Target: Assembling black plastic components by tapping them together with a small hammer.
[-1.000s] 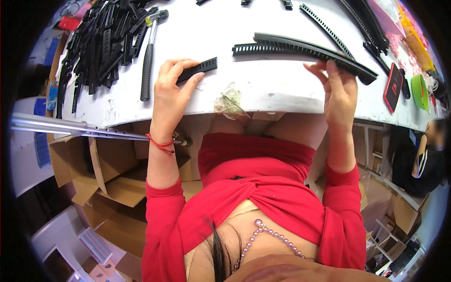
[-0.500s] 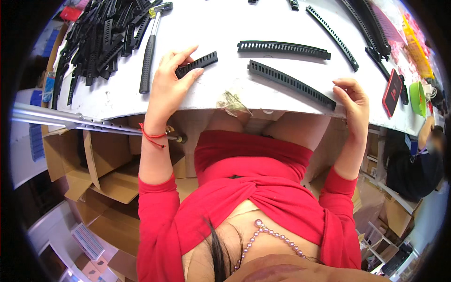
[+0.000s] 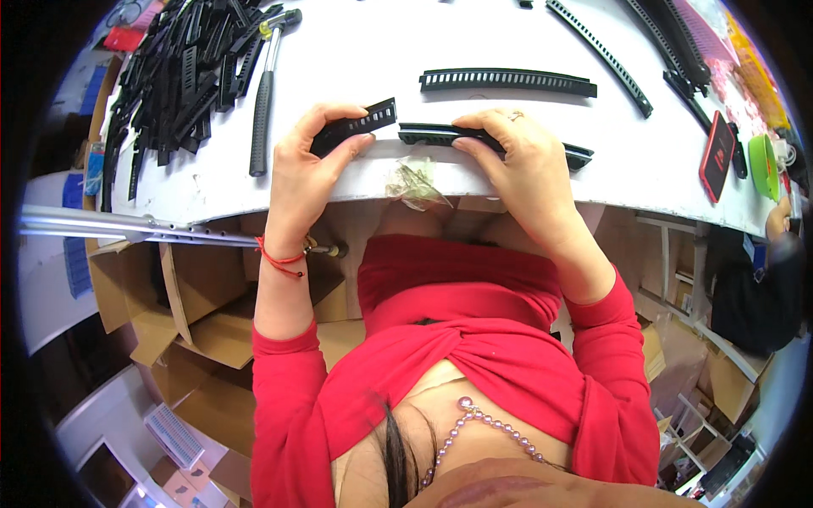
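Pinched between the thumb and fingers of my left hand [image 3: 315,151] is a short black slotted strip [image 3: 379,115], its right end pointing up and right. My right hand [image 3: 523,157] grips a longer black slotted strip [image 3: 425,134] near its middle, thumb in front and fingers over the back. The two strips lie nearly end to end with a narrow gap between them. Beyond my right hand, another long slotted strip [image 3: 508,82] rests on the white table [image 3: 356,59]. A small clear plastic bag [image 3: 417,182] sits at the table's front edge.
A hammer [image 3: 264,110] lies left of my left hand, beside a heap of black strips [image 3: 182,80]. More strips [image 3: 601,59] lie at the far right. A red phone [image 3: 717,157] and a green round container [image 3: 764,167] stand near the right edge. Cardboard boxes [image 3: 203,292] are below the table.
My right hand has moved left and taken hold of the near long strip, which is now turned more level and shifted left. My left hand keeps its short strip.
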A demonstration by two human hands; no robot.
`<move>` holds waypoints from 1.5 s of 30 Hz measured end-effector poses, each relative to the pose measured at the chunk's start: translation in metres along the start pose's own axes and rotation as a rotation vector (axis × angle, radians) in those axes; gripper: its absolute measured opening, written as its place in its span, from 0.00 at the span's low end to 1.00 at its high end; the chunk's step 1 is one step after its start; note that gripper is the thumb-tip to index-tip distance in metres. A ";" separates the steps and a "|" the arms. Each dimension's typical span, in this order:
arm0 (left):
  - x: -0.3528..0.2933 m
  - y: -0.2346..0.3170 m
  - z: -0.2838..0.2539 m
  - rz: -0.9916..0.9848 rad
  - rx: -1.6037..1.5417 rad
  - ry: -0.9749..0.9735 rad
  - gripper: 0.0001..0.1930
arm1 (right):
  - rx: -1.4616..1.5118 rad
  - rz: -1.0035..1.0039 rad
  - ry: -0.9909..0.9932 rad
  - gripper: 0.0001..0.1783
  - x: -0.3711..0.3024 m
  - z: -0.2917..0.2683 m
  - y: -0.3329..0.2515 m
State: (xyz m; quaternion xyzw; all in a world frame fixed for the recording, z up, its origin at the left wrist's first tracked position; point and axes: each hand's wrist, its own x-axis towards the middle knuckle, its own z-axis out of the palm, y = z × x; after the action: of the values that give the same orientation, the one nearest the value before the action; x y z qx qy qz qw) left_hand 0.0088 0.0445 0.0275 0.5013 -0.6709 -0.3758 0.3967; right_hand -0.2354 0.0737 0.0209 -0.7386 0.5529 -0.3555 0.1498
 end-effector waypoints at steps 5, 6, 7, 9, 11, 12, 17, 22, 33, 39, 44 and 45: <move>-0.006 -0.007 -0.015 0.082 0.119 -0.048 0.18 | 0.004 -0.080 0.071 0.09 0.004 0.010 0.003; -0.004 -0.010 -0.018 0.081 0.148 -0.075 0.20 | -0.008 -0.066 0.053 0.09 0.004 0.009 0.002; -0.005 -0.011 -0.020 0.078 0.178 -0.098 0.21 | -0.018 -0.056 0.033 0.09 0.005 0.008 0.001; -0.001 -0.011 -0.020 0.080 0.151 -0.115 0.20 | -0.003 -0.043 0.014 0.09 0.007 0.007 -0.001; 0.004 -0.012 -0.020 0.085 0.118 -0.135 0.20 | 0.006 -0.027 -0.004 0.09 0.009 0.004 -0.002; 0.007 -0.013 -0.020 0.109 0.132 -0.155 0.19 | 0.009 -0.004 -0.029 0.09 0.011 0.002 -0.003; 0.016 -0.016 -0.027 0.107 0.118 -0.253 0.18 | 0.019 0.003 -0.046 0.09 0.012 0.003 -0.002; 0.022 -0.010 -0.031 0.190 0.177 -0.328 0.16 | -0.008 0.036 -0.065 0.09 0.011 0.001 -0.006; 0.005 -0.006 -0.020 0.481 0.576 -0.092 0.14 | -0.032 -0.018 -0.023 0.10 0.007 0.006 -0.002; -0.007 0.000 -0.009 0.495 0.664 -0.041 0.16 | -0.047 -0.029 0.024 0.10 0.004 0.007 -0.002; 0.000 -0.010 -0.014 0.188 0.170 -0.093 0.15 | -0.034 -0.020 -0.009 0.09 0.007 0.006 0.000; 0.001 -0.004 -0.013 0.075 0.049 -0.077 0.15 | -0.027 -0.018 -0.009 0.10 0.007 0.006 0.000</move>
State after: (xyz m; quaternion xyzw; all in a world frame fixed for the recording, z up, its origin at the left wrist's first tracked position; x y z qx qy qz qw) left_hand 0.0223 0.0416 0.0296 0.4707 -0.7129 -0.3630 0.3721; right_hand -0.2307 0.0659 0.0194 -0.7470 0.5502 -0.3462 0.1393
